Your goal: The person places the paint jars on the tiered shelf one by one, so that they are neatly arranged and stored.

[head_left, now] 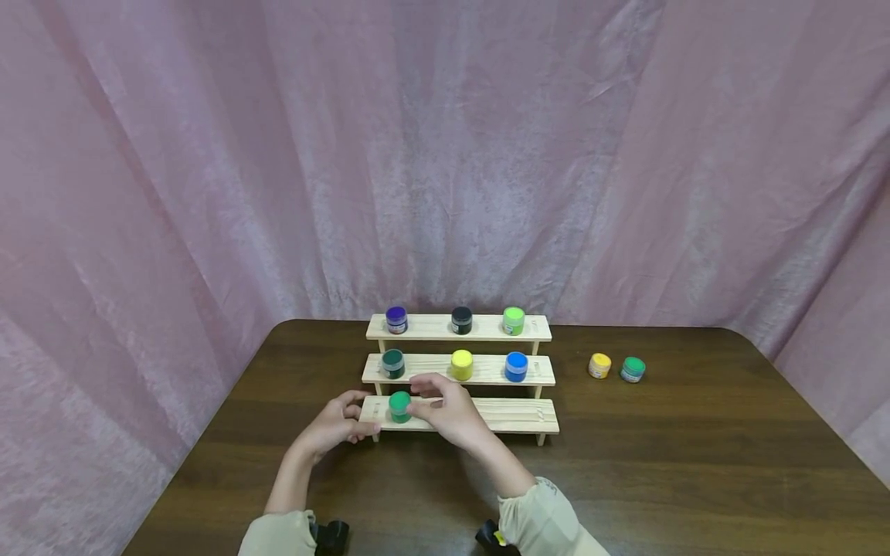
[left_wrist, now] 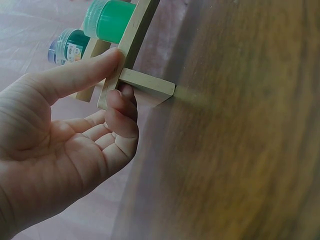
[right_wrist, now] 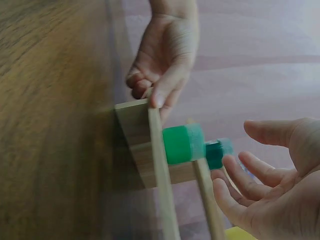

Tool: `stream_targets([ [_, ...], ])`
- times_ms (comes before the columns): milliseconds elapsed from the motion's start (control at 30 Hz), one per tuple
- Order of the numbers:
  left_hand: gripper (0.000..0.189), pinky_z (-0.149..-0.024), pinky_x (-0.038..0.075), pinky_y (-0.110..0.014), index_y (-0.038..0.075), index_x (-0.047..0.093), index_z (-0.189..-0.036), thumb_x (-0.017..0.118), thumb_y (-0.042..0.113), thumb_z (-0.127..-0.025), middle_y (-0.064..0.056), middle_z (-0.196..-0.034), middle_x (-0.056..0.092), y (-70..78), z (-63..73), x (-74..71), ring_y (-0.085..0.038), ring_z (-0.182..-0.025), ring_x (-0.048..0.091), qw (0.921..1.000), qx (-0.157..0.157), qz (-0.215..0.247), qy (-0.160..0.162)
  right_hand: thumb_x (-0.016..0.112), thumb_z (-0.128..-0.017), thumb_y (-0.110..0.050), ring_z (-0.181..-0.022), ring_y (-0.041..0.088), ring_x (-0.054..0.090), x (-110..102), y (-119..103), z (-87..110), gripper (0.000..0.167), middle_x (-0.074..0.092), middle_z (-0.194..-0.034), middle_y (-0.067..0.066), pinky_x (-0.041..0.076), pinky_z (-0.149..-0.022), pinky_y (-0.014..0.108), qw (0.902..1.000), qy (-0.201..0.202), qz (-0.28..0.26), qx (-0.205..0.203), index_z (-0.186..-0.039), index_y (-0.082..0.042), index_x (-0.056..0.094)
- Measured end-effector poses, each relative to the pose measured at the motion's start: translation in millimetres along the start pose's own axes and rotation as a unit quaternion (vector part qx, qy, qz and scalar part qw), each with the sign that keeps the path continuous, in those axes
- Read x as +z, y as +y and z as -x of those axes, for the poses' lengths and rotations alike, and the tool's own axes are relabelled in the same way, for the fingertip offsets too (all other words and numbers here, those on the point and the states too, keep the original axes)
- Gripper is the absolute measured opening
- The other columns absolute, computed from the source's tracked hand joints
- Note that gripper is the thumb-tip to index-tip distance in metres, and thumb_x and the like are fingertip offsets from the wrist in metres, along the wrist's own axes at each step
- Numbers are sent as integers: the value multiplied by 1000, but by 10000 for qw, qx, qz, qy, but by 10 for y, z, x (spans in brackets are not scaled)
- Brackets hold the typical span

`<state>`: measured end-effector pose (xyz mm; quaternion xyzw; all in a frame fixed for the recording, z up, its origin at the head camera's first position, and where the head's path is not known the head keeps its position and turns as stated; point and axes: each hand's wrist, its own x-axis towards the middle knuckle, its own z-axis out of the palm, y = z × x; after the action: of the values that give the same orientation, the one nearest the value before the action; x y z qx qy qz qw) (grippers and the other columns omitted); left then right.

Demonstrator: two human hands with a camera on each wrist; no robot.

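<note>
A three-step wooden display rack [head_left: 518, 417] stands on the table. My left hand [head_left: 337, 421] grips the left end of its lowest step; in the left wrist view the thumb lies on the board's edge and the curled fingers [left_wrist: 122, 115] are beneath it. A green paint jar [head_left: 399, 408] stands at the left of that step. Just right of the jar is my right hand [head_left: 450, 413]; in the right wrist view its fingers [right_wrist: 245, 182] are spread loosely, apart from the jar, holding nothing.
The middle step holds dark green [head_left: 392, 364], yellow [head_left: 462, 365] and blue jars [head_left: 516, 367]. On the top step are purple [head_left: 396, 320], black [head_left: 462, 320] and light green jars [head_left: 513, 320]. An orange-yellow jar [head_left: 599, 365] and another green jar [head_left: 633, 369] stand on the table at right.
</note>
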<state>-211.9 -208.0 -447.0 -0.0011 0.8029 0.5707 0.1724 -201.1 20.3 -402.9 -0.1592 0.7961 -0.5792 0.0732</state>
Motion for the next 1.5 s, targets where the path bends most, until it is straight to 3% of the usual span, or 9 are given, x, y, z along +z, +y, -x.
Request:
stream_targets([
  [500,74,-64,45,-26,-10,34,-141,74,8,-81,-6,-83,62,6,-4,5,-16,-71,52,10000,-40,35,-24,66,-90,-9,-112,34,62,-177,-251,97,32,67,-117,20,51,-94,41,9990,303,-126,-298,-121,-1,63],
  [667,73,-63,44,-26,-9,34,-141,73,8,-82,-5,-83,62,-8,-4,2,-16,-71,51,10000,-34,25,-24,65,-91,-8,-113,35,62,-226,-257,121,31,67,-118,19,51,-94,40,9990,394,-83,-214,-121,-2,63],
  [967,70,-63,45,-27,-10,36,-139,72,6,-82,-4,-82,62,-28,-2,5,-16,-69,51,9997,243,31,-97,67,-89,-6,-110,36,62,-347,-224,175,30,68,-115,21,50,-95,46,9964,756,73,-369,-118,1,64],
  [1233,70,-63,45,-27,-10,35,-140,71,7,-83,-3,-82,63,-35,-1,-5,-16,-70,52,9995,274,73,-145,68,-88,-6,-111,30,62,-491,-256,207,32,68,-116,17,50,-89,25,9947,1016,-55,-143,-120,-1,65],
  [1500,71,-63,45,-28,-9,34,-141,72,8,-83,-4,-83,63,-25,2,-5,-16,-70,51,9997,199,3,-137,67,-89,-5,-111,32,61,-582,-218,224,32,67,-116,19,49,-85,20,9941,1082,-54,-25,-120,1,64],
])
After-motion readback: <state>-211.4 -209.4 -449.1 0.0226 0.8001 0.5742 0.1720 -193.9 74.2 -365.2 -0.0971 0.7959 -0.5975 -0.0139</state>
